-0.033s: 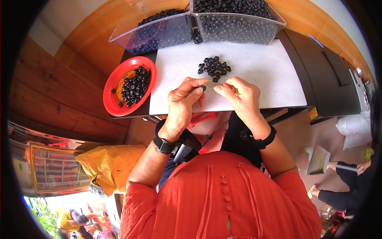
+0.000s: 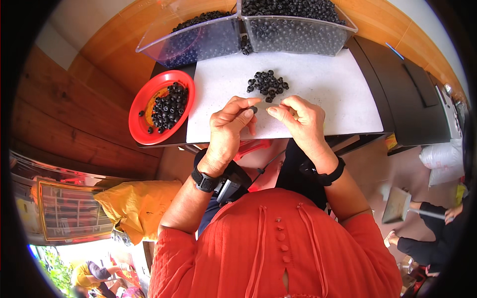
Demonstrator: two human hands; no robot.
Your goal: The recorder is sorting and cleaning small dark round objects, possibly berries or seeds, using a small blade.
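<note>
Between the thumb and fingers of my left hand [image 2: 231, 120] is a small black bead-like piece [image 2: 254, 109], held over the near part of a white sheet [image 2: 343, 94]. My right hand [image 2: 301, 119] is beside it, thumb and forefinger pinched together; whatever is in that pinch is too small to make out. Just beyond my fingertips lies a loose pile of black bead-like pieces [image 2: 267, 83], round with holes. On the left, a red plate [image 2: 135, 116] carries more of these pieces, gathered mostly toward its right side.
Two clear plastic bins, a left bin [image 2: 208, 44] and a right bin [image 2: 298, 37], hold many black pieces at the table's back. A dark surface [image 2: 422, 104] adjoins on the right. An orange bag [image 2: 144, 203] stands lower left. Another person holds a long-handled dustpan [image 2: 397, 204] at right.
Both of my hands and the pieces look the same. At the right, the other person's dustpan has shifted slightly.
</note>
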